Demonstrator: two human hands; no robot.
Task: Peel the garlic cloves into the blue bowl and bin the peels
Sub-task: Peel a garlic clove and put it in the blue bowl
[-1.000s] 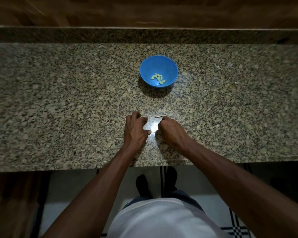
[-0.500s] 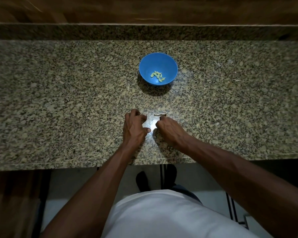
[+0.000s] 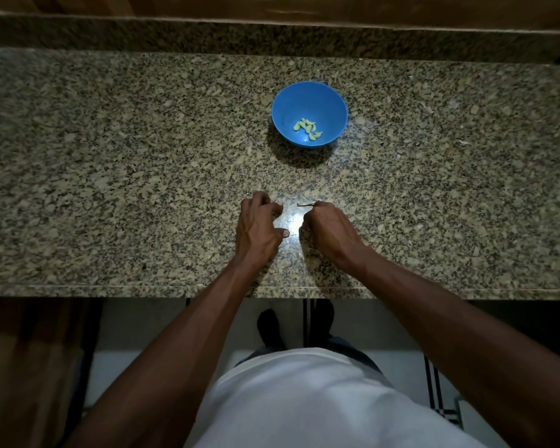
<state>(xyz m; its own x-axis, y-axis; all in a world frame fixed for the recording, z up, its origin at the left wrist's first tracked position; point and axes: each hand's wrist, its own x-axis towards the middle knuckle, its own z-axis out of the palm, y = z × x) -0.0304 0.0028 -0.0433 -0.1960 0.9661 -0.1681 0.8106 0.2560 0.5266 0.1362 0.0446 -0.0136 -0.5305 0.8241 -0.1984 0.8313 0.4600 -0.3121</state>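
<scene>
The small pale strip of garlic peel point(image 3: 305, 205) now sticks out from the fingers point(image 3: 321, 205) of the right hand point(image 3: 328, 232), lifted at that end, where half a second ago it lay loose on the speckled granite worktop point(image 3: 110, 176) just beyond the knuckles. The right hand has curled round and pinched it, so the scrap is gathered rather than left behind. The left hand point(image 3: 259, 229) has hardly shifted: it rests knuckles-up beside the right, fingers curled under with the thumb out; whether it holds more peel I cannot tell. Farther back, the round blue plastic bowl point(image 3: 330, 101) stands apart from both hands with a small cluster of peeled yellow-green garlic cloves point(image 3: 308, 129) at its bottom. That suggests peeling is done and clearing peels is under way. No bin is in view.
</scene>
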